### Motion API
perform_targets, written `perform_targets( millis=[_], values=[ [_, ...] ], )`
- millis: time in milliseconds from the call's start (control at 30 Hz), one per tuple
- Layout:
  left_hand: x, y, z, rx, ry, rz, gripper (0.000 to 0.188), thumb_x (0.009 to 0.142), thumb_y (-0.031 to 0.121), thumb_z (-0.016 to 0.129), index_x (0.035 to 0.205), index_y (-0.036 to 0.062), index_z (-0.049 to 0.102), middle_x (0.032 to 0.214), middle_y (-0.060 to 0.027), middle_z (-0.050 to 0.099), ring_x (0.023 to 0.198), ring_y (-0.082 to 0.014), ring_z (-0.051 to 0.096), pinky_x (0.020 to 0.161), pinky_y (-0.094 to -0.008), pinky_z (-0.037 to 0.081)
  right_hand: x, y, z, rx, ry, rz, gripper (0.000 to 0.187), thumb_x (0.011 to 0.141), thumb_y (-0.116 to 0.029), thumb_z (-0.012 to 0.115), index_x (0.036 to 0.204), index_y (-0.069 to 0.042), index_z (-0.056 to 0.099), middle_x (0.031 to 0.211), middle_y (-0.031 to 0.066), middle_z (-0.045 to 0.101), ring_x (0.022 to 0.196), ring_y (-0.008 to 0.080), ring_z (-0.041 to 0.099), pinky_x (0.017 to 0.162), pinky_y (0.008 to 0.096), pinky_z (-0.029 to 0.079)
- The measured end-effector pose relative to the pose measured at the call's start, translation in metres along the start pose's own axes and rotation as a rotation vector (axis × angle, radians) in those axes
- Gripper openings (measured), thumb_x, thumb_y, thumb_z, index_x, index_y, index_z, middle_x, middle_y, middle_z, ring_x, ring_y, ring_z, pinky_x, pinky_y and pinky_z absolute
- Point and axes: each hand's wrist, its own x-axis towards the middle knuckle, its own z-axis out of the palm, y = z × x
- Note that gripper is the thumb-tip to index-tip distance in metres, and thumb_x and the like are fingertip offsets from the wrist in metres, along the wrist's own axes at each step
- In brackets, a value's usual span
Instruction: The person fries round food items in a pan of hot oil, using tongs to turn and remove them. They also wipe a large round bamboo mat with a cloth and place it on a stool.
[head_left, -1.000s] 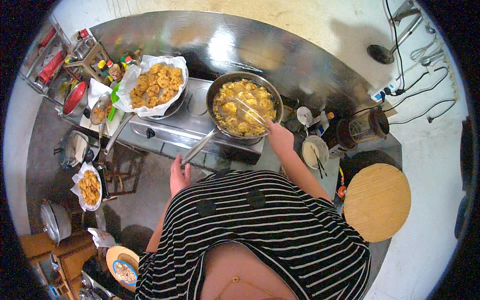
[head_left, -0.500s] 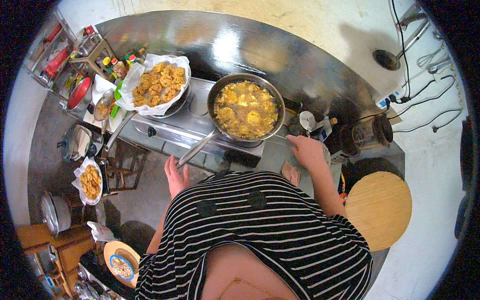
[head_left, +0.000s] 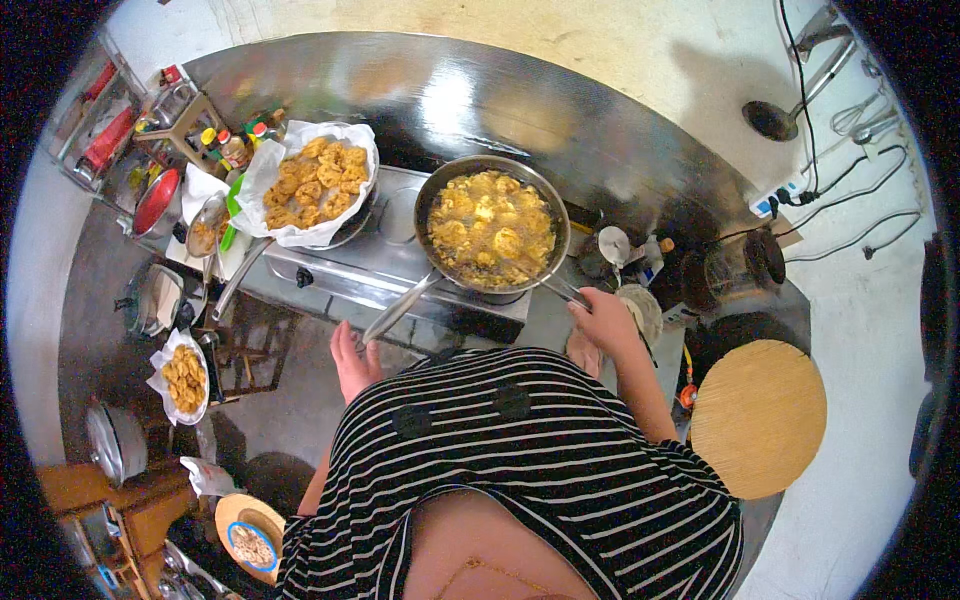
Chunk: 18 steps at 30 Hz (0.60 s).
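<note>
A: Frying pan [head_left: 422,225], location?
B: On the stove [head_left: 345,287], ahead-left of the right grip [head_left: 605,322]; golden pieces [head_left: 506,240] in it.
A: Grip states?
B: Right: curled round a thin utensil [head_left: 568,291] at the rim. Left grip [head_left: 355,367]: fingers parted beside the pan handle [head_left: 396,308]; contact, cannot tell.
A: Farther out?
B: Paper-lined vessel [head_left: 260,178], fried pieces [head_left: 332,172], ahead-left of left grip.
</note>
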Motion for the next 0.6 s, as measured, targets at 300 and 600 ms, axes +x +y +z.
perform_targets(
  millis=[300, 600],
  values=[
    [0.017, 0.002, 0.003, -0.002, -0.060, 0.110, 0.055, 0.087, 0.007, 0.057, 0.137, 0.0022, 0.033, 0.135, -0.0188, 0.035, 0.110, -0.0305, 0.050, 0.090, -0.0372, 0.047, -0.016, 0.038, -0.008, 0.033, 0.172, 0.065, 0.036, 0.083, -0.024, 0.061, 0.115, -0.011, 0.053, 0.095, 0.0183, 0.065, 0.092, 0.0354, 0.062, 0.078, 0.0420, 0.049],
    [0.029, 0.002, 0.010, 0.025, -0.098, 0.207, 0.052, 0.090, 0.011, 0.055, 0.136, 0.0019, 0.034, 0.136, -0.0189, 0.035, 0.116, -0.0319, 0.048, 0.082, -0.0352, 0.052, -0.015, -0.020, -0.039, -0.544, 0.058, 0.055, 0.026, 0.085, -0.027, 0.058, 0.104, -0.010, 0.055, 0.090, 0.0160, 0.065, 0.083, 0.0341, 0.063, 0.069, 0.0459, 0.050]
  ],
)
